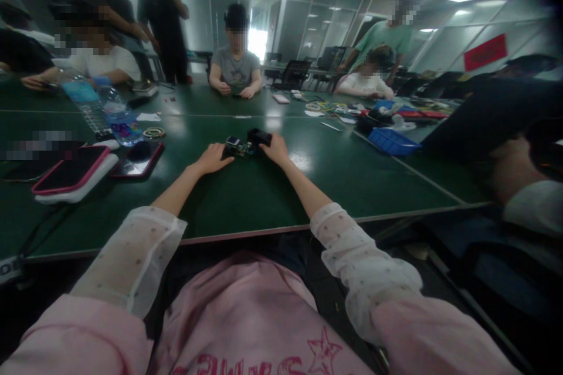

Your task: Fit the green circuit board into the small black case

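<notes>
A small green circuit board [241,150] with a little screen [233,140] at its left end lies on the green table [246,193], between my hands. My left hand [213,159] rests on the table at the board's left side, fingers stretched out and apart, holding nothing. At the board's right end is a black box-shaped part [258,136]. My right hand [276,150] has its fingers around the right side of this black part. Whether the black part is joined to the board is too small to tell.
Phones [73,171] [138,158], bottles [121,120] and a tape roll [153,132] are at the left. A blue tray [393,142], a pen [331,126] and tangled cables [336,108] lie right. Several people sit or stand around; a person's arm [512,170] is at the far right.
</notes>
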`<state>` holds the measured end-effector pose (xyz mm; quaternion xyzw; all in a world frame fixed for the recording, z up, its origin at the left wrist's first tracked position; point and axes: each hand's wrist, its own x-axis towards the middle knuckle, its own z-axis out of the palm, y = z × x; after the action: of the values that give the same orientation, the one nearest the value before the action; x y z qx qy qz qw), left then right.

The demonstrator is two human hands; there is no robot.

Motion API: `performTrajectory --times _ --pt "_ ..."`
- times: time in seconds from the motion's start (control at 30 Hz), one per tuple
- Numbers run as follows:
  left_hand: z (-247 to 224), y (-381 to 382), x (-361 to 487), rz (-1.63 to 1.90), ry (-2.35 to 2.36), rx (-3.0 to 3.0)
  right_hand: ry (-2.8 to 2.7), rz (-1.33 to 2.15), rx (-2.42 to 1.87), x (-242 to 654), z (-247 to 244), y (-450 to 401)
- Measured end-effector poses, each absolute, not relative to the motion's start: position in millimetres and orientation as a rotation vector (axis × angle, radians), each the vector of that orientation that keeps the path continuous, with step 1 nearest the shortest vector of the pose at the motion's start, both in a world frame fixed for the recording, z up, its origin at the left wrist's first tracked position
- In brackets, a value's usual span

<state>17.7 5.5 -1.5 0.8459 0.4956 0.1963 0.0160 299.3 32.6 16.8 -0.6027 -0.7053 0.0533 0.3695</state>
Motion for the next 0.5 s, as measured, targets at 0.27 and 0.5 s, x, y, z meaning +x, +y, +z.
performTrajectory --times 0.27,0.5 --pt "0 3 18 0.633 1.532 2.611 -1.671 0.288 -1.207 285 33 35" --pt "-3 6 18 0.608 1.567 2.617 -1.916 0.316 -1.158 267 40 10"
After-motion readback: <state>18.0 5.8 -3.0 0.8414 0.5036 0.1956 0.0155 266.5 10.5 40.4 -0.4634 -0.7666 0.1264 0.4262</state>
